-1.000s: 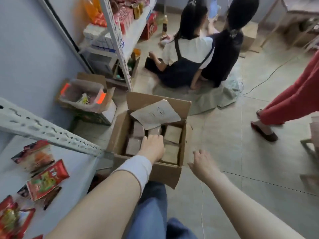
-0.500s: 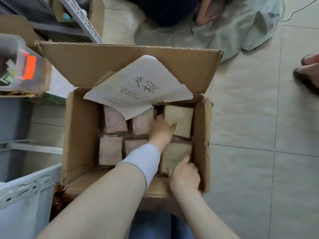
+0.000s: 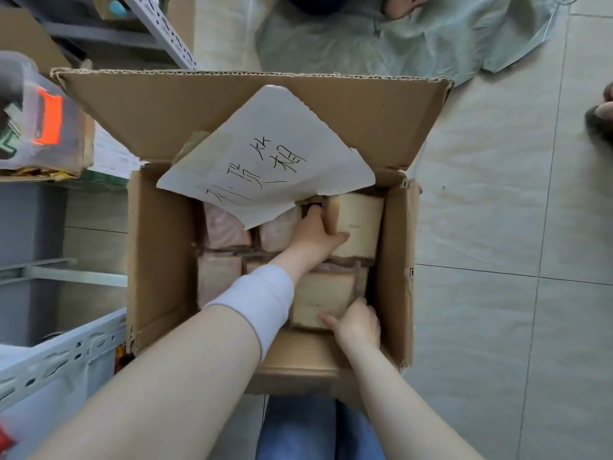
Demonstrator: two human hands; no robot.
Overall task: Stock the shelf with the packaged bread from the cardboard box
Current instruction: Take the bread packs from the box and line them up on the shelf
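An open cardboard box (image 3: 159, 247) stands on the floor in front of me, holding several packaged bread loaves standing on end. My left hand (image 3: 315, 234) reaches deep into the box and grips the far right loaf (image 3: 360, 224), fingers down its left side and thumb across its top. My right hand (image 3: 356, 322) grips the near right loaf (image 3: 318, 297) at its near right corner. Two pinkish loaves (image 3: 225, 227) sit at the far left. A torn white paper (image 3: 265, 161) with handwriting hangs over the box's back row.
A grey metal shelf rail (image 3: 56, 356) crosses the lower left. A clear plastic bin (image 3: 36, 117) with an orange patch sits at left. A pale sheet (image 3: 414, 34) lies on the tiled floor beyond the box, and a shoe (image 3: 600, 117) shows at the right edge.
My left hand moved farther back and closed on the far right loaf. My right hand slid deeper into the box and took hold of the near right loaf. The view moved closer.
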